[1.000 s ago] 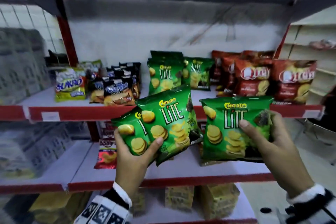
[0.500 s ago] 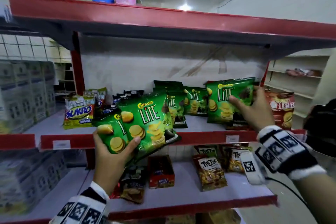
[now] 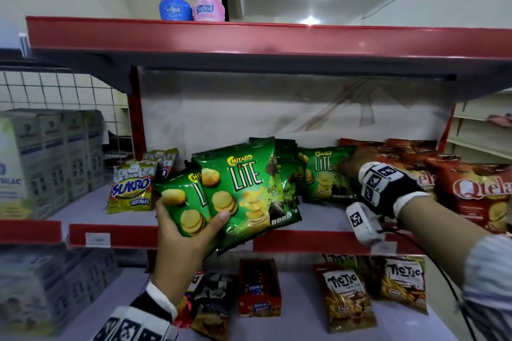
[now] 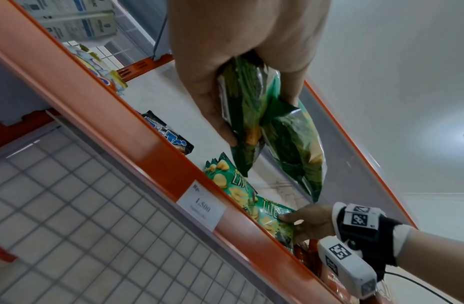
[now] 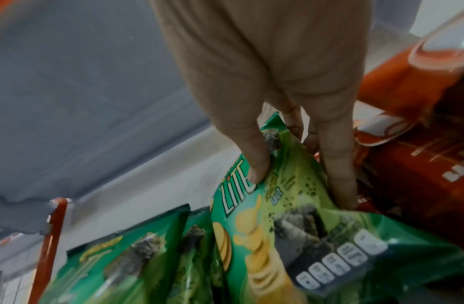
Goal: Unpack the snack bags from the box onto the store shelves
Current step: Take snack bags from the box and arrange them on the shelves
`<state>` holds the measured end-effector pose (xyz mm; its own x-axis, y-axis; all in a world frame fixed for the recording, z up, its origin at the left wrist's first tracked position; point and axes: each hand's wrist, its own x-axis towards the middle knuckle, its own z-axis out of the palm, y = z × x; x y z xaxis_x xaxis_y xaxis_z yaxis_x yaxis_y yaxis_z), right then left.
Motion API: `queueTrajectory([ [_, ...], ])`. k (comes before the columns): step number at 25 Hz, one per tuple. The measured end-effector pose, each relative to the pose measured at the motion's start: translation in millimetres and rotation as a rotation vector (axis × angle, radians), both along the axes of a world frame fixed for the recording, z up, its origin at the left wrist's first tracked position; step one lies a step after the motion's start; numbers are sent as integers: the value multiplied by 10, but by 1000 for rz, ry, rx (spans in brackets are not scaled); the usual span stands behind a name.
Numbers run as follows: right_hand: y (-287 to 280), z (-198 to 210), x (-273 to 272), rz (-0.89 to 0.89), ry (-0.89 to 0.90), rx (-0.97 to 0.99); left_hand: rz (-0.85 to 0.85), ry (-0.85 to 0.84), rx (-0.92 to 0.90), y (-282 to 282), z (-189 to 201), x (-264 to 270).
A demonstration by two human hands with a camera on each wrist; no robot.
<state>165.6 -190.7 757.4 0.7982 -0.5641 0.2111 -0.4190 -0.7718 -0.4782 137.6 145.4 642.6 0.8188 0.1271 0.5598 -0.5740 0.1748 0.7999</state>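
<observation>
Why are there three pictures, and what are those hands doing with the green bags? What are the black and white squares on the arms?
No machine here: a person stocks a shop shelf. One camera sits on their head, one on each wrist, so you get three pictures. The squared bands on the wrists are part of that gear; what the squares are for, the pictures don't show.

In the head picture, the left hand holds two green Chitato Lite bags in front of the shelf. The right hand pinches one more Chitato Lite bag and stands it beside others already there.

Also on that shelf are a yellow Sukro bag and red Qtela bags.
</observation>
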Motion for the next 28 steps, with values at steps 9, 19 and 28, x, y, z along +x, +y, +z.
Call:
queueTrajectory([
  [9,2,22,94,2,209,-284,-70,65,85,-259,-71,20],
  [19,477,184,-836,657,106,325,-157,-9,36,-706,109,52],
  [28,-12,-192,-731,244,-322,293,-78,31,18,-687,82,176],
])
